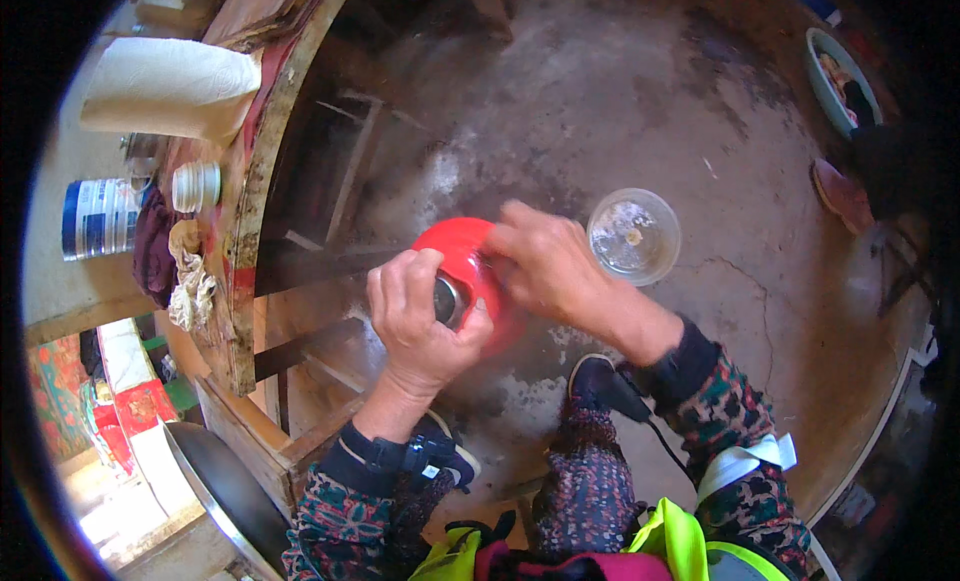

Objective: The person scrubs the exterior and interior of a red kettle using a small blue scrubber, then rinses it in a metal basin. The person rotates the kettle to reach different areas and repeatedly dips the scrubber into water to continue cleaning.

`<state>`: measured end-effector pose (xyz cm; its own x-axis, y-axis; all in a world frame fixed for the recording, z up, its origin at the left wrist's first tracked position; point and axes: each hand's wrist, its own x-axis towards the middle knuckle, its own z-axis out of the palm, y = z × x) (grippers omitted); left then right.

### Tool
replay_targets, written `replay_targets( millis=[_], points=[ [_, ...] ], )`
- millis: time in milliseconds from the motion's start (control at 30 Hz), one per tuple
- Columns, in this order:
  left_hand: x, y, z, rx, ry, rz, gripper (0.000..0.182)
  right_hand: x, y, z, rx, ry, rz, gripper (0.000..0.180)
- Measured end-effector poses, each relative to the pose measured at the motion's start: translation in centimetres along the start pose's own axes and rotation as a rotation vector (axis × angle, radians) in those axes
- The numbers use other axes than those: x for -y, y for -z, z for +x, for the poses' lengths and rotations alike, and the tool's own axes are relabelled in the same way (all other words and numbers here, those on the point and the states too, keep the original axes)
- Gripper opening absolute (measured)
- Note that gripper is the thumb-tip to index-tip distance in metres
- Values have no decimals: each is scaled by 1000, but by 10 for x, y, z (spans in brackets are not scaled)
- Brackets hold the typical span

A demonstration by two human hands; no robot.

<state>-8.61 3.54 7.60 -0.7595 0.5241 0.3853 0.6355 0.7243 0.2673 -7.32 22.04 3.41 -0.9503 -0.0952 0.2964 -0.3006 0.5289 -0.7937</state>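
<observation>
A shiny red rounded vessel (459,240) with a dark round opening rimmed in metal is held up over the floor. My left hand (424,318) grips it at the opening, the thumb and fingers around the metal rim. My right hand (544,258) is at its right side, blurred, with the fingers curled against or close to the red surface. Whether the right fingers hold something small cannot be seen. Just beyond the right hand, a clear round plastic tub (634,237) stands on the floor with a small pale thing at its bottom.
A worn wooden table (247,198) at the left bears a paper towel roll (172,86), a glass jar (196,186), a blue-and-white container (97,219) and crumpled cloths. A large metal pan (225,491) is below. A basin (844,82) and someone's shoe (840,195) are at the right.
</observation>
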Motion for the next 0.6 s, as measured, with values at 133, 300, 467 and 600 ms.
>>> replay_targets(
  millis=[133, 300, 467, 600],
  points=[
    [0, -1, 3, 0, -21, -6, 56, -5, 2, 18, 61, -15, -5, 11],
    [0, 0, -1, 14, 10, -19, 54, 10, 9, -19, 37, -101, 67, 13],
    [1, -1, 2, -6, -27, -20, 55, -3, 8, 13, 135, -29, -9, 14],
    [1, -1, 3, -4, -32, -23, 54, -6, 5, 28, 137, -7, -13, 16]
  ],
)
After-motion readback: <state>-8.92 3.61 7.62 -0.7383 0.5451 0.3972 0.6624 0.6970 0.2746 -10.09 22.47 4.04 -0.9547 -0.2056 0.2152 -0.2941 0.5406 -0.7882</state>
